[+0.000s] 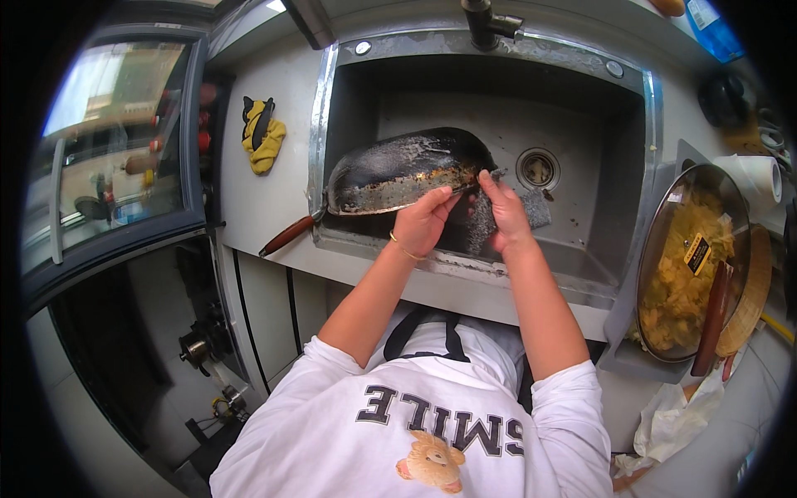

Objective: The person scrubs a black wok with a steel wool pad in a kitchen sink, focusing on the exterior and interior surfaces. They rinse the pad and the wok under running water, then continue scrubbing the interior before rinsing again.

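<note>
A blackened wok is tilted on its side over the left part of the steel sink, its scorched, scaly outside facing up. Its wooden handle juts past the sink's left front corner. My left hand grips the wok's near rim. At the rim's right end is my right hand, its thumb on the edge, with a grey mesh scouring cloth hanging at its palm and fingers. A grey scouring pad lies in the sink just beyond that hand, near the drain.
Left of the sink lies a yellow and black cloth. A faucet rises behind the basin. On the right, a glass lid with a wooden handle stands tilted over yellowish food, near a paper roll. An open window is at left.
</note>
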The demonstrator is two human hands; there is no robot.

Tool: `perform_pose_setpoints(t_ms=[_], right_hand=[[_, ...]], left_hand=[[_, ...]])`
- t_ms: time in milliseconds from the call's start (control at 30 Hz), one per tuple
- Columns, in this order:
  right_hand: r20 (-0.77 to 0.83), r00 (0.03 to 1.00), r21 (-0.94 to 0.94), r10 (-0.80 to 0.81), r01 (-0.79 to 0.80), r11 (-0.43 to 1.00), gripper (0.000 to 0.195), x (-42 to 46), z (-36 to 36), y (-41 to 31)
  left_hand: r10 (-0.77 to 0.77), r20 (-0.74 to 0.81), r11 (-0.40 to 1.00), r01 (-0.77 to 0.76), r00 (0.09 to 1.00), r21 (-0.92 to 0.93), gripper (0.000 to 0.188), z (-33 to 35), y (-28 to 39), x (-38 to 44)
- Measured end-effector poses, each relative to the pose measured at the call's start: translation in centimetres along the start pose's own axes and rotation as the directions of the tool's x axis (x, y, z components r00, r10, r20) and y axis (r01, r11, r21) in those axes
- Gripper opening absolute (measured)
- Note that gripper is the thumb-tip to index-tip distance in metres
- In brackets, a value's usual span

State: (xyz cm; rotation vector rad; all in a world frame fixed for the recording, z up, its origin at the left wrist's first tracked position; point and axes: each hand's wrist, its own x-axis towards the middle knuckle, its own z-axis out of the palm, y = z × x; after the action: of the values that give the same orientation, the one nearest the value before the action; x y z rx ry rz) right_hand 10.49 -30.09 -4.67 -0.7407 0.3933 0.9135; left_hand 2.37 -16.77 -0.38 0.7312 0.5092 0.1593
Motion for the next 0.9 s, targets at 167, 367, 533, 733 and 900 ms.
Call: perform_pose_setpoints(t_ms=[167,367,533,733,900], right_hand=[[-0.367,0.861,-0.332,-0.352,0.233,0.914,0.045,3.6,-7.8,0.3],[0.299,0.756,-0.82,-0.582,0.515,0.248,0.028,1.1,-0.1,-3.8],[0.493,0.678,-0.712,-0.545,0.674,0.195,0.01,1.1,2.7,-2.9],[0.187,0.839,-0.809,-0.512,0.427,0.405,0.01,8.4,-6.0,-2.3],[0.323,0.773,-0.643,-0.545,0.602,0.472,0.007,4.6,-2.4,-2.9]], left_hand=[[-0.074,0.008,0.996,0.074,0.997,-0.047,0.037,0.0,-1.5,-0.8],[-0.081,0.047,0.995,0.083,0.996,-0.051,0.041,-0.4,-1.5,-0.9],[-0.113,0.022,0.992,0.114,0.993,-0.061,0.042,-0.6,-1.5,-0.2],[-0.091,0.047,0.996,0.092,0.995,-0.012,0.048,-0.6,-2.4,-0.3],[-0.123,0.082,0.992,0.122,0.989,0.007,0.051,-1.1,-0.4,0.7]])
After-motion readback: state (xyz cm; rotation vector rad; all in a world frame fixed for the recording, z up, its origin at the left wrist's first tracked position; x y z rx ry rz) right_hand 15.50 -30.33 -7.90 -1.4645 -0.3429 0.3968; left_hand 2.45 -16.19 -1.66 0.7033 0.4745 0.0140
